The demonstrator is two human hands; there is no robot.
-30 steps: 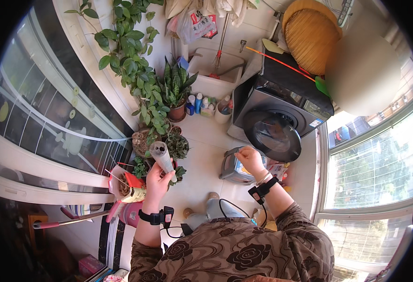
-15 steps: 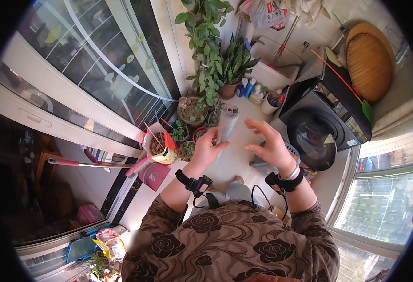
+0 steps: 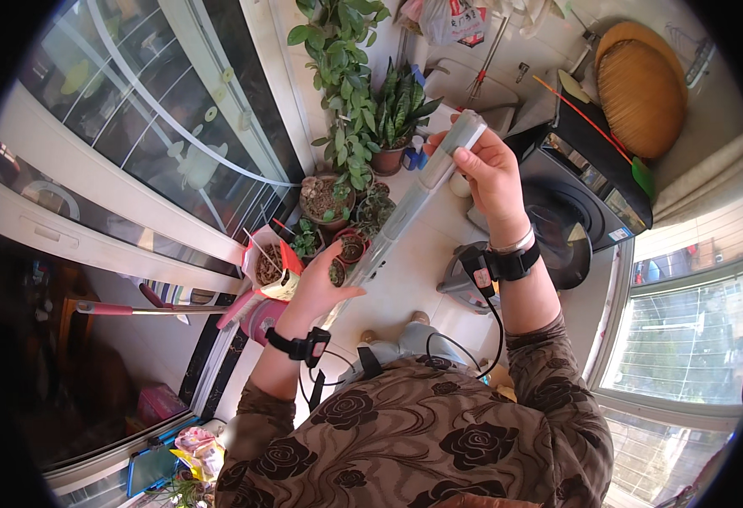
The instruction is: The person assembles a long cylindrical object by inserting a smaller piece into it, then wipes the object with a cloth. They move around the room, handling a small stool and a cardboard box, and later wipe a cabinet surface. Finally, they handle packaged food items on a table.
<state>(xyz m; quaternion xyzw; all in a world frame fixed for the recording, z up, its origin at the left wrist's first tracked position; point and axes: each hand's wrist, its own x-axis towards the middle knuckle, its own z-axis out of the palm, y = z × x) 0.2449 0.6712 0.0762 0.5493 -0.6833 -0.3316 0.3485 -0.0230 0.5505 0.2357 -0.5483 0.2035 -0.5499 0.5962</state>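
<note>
A long translucent grey plastic piece, made of straight segments like a tube or folded strip, slants from upper right to lower left in front of me. My right hand grips its upper end, thumb on the near side and fingers behind. My left hand is by the lower end, thumb and fingers spread apart and the piece passing between them. Whether the left palm touches it I cannot tell. The lowest stretch looks faint against the floor. Black bands with small boxes and cables sit on both my wrists.
Potted plants line the left wall, with a red-and-white bag of soil nearer me. A front-loading washing machine stands at right. A pink dustpan and its long handle lie at left, beside the sliding door. A grey plastic basket is on the floor.
The grey piece was a short upright bundle in my left hand; now it is drawn out long. My right hand has moved up and taken its upper end, while the left has moved left and opened.
</note>
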